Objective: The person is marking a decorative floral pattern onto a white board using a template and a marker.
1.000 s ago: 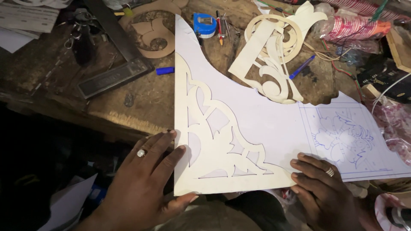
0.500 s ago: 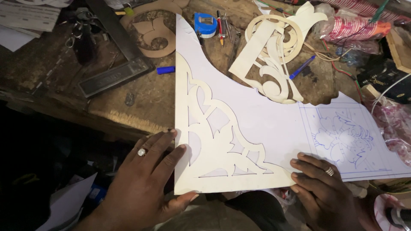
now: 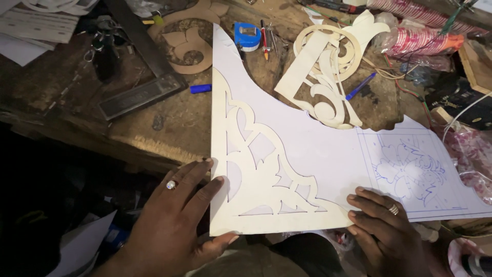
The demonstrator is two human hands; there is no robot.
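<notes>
Two hands press flat on the work in the head view. Our left hand [image 3: 177, 220], fingers spread wide, lies against the left edge of the cut-out cardboard stencil [image 3: 256, 190], thumb under its lower corner. Our right hand [image 3: 384, 231], fingers loosely fanned, rests on the stencil's right tip and the white paper sheet [image 3: 318, 149] beneath it. Stencil and sheet overhang the near edge of the wooden workbench [image 3: 169, 123]. A blue floral drawing [image 3: 410, 169] marks the sheet's right end. Toward the far edge we see a scrollwork cut-out [image 3: 328, 72], a blue tape measure [image 3: 247, 36] and a metal square [image 3: 138, 66].
</notes>
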